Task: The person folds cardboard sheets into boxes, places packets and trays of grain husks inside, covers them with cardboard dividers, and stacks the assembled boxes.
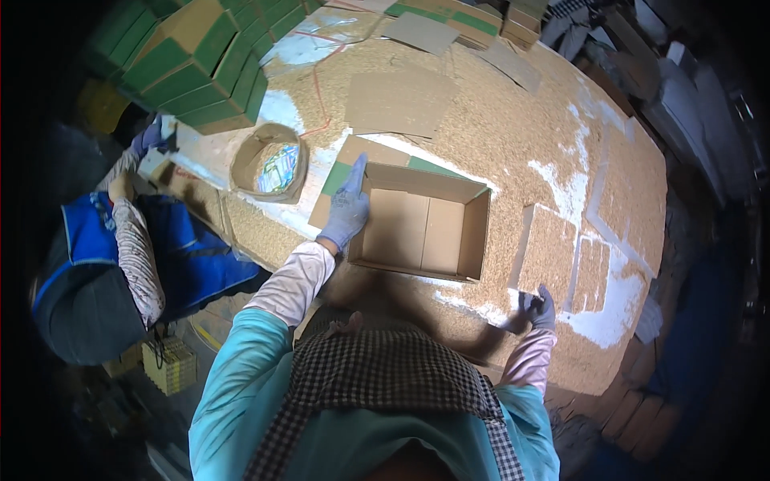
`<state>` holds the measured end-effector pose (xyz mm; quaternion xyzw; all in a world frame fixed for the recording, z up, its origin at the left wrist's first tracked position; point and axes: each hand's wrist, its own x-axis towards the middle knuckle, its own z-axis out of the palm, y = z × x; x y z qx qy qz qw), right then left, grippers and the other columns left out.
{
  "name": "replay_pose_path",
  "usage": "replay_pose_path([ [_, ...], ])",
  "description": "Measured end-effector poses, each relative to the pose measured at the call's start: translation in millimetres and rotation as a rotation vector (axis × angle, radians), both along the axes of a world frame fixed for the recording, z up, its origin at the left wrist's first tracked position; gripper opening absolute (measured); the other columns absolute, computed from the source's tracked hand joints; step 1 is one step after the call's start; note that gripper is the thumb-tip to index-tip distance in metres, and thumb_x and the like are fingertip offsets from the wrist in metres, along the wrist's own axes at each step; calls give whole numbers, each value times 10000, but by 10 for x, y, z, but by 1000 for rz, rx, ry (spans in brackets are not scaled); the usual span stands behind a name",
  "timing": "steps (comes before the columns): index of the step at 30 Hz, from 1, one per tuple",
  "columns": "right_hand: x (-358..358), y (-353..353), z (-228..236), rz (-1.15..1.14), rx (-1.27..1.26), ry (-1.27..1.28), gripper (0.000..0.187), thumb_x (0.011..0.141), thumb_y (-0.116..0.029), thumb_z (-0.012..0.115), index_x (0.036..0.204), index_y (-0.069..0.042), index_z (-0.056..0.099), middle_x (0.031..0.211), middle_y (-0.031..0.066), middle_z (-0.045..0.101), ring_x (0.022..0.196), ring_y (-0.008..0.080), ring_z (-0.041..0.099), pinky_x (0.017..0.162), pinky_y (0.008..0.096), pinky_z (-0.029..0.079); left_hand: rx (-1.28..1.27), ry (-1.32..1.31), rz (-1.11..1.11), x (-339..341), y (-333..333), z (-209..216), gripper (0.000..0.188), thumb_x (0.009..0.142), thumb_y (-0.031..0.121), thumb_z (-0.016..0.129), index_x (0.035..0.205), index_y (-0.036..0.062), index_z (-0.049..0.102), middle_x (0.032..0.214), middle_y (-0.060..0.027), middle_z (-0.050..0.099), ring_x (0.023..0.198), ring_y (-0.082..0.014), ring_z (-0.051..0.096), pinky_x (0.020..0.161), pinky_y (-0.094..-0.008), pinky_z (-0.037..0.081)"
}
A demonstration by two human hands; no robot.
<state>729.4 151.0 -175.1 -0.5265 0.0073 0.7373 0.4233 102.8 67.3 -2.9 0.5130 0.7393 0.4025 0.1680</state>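
Observation:
An open-topped cardboard box (425, 228), bare inside, sits in front of me on the table. My left hand (349, 210), in a grey glove, is closed over the box's left wall, one finger stretched along the rim. To the right of the box, my gloved right hand (539, 309) hovers low over the table with fingers apart and nothing visible in them. Nearest to it is a rectangular shape (547, 247) with pale edges, topped with tan flakes; whether its fingertips touch that corner I cannot tell.
Loose tan flakes cover much of the table (473, 120). A round container (269, 160) with colourful packets stands left, below stacked green-and-brown boxes (200, 68). Flat cardboard (397, 104) lies beyond my box. Another person in a blue vest (168, 232) works at the left edge.

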Motion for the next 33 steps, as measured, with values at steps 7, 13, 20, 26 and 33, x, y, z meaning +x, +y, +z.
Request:
replay_pose_path([
  [7,-893,-158,765,1,200,-89,367,912,-354,657,1103,-43,619,997,58,663,981,235,633,894,407,539,37,81,123,-216,-314,-114,791,858,50,445,1585,53,131,1487,-255,438,1267,-453,505,1058,-471,417],
  [13,-805,58,1532,65,432,-185,523,900,-382,681,1281,-46,559,1267,136,623,1122,295,627,897,462,555,-54,-38,67,-107,-118,-207,670,953,178,425,1567,39,196,1415,-307,479,1189,-460,552,1029,-487,422],
  [20,-1865,-176,2952,430,584,-169,595,942,-362,608,1394,1,477,1338,173,588,1190,320,601,1009,462,500,43,-223,31,-86,-30,-194,617,1028,241,441,1561,34,210,1533,-278,359,1385,-424,407,1154,-438,328],
  [26,-2848,-157,2953,719,695,-361,754,878,-187,610,1549,-139,271,1401,112,491,1240,266,533,1032,415,455,103,-281,-33,-90,57,-485,531,1043,178,438,1535,48,288,1431,-248,473,1321,-390,478,1107,-430,383],
  [33,-3685,-27,2808,944,632,-429,731,895,-7,595,1543,-145,287,1509,111,402,1269,256,511,1001,391,481,-10,-564,-82,-312,-52,-77,537,1033,212,476,1529,97,306,1286,-273,584,1067,-368,634,966,-428,478],
])
